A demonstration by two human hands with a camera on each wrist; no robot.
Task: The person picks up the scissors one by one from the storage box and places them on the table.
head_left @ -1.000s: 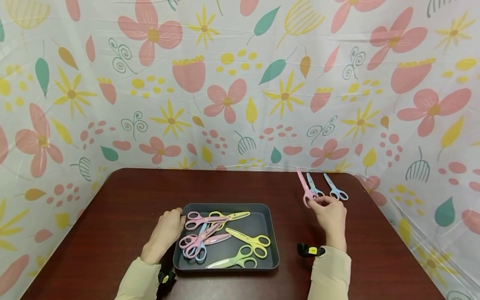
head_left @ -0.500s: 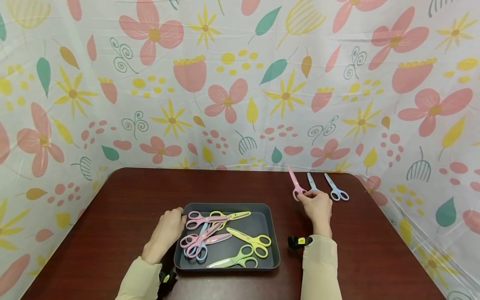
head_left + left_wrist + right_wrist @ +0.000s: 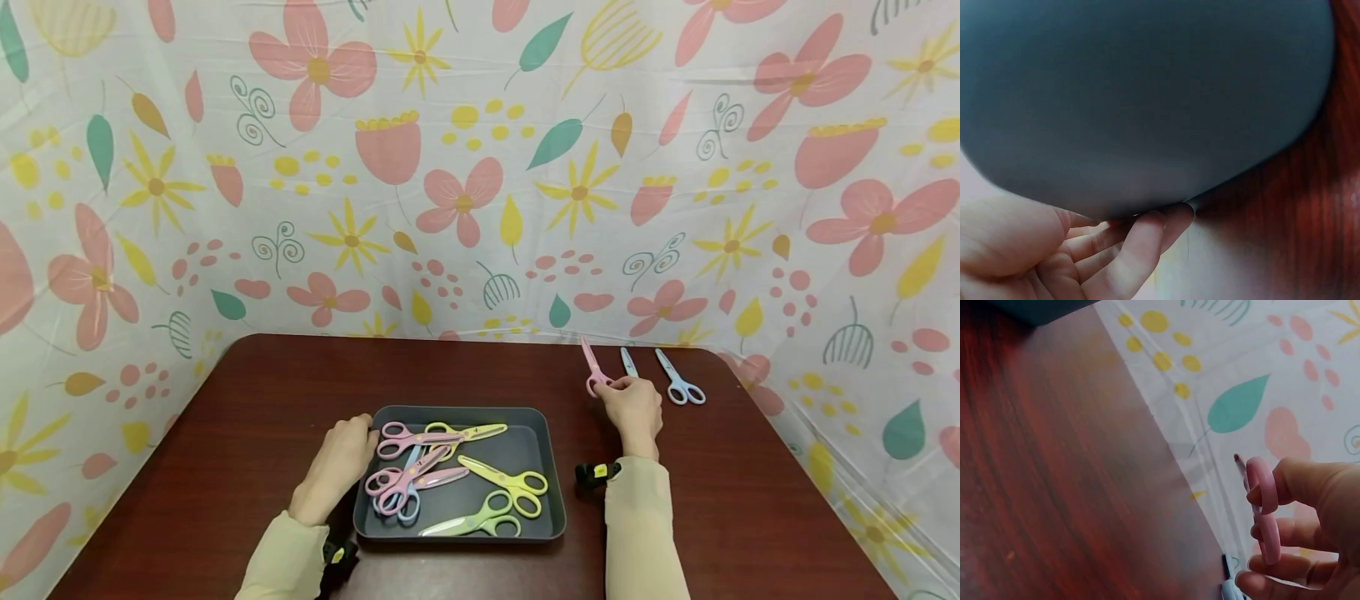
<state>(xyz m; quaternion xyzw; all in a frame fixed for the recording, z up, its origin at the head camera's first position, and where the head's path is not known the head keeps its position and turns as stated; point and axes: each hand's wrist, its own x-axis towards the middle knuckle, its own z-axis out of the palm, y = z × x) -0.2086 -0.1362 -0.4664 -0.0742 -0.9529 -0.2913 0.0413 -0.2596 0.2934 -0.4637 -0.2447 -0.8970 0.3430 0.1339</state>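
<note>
My left grip [image 3: 337,458] holds the tray [image 3: 532,435]; my right grip [image 3: 633,408] pinches pink scissors [image 3: 592,361] past its far right corner. They're nearer it now, making 1 row with 2 blue scissors [image 3: 675,379].

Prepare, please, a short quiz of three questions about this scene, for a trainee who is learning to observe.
1. True or false: the left hand touches the tray.
2. Which colour are the scissors in the right hand? (a) green (b) pink (c) blue
3. How many pairs of yellow scissors lie in the tray?

Key: 1. True. 2. (b) pink. 3. Two.
</note>
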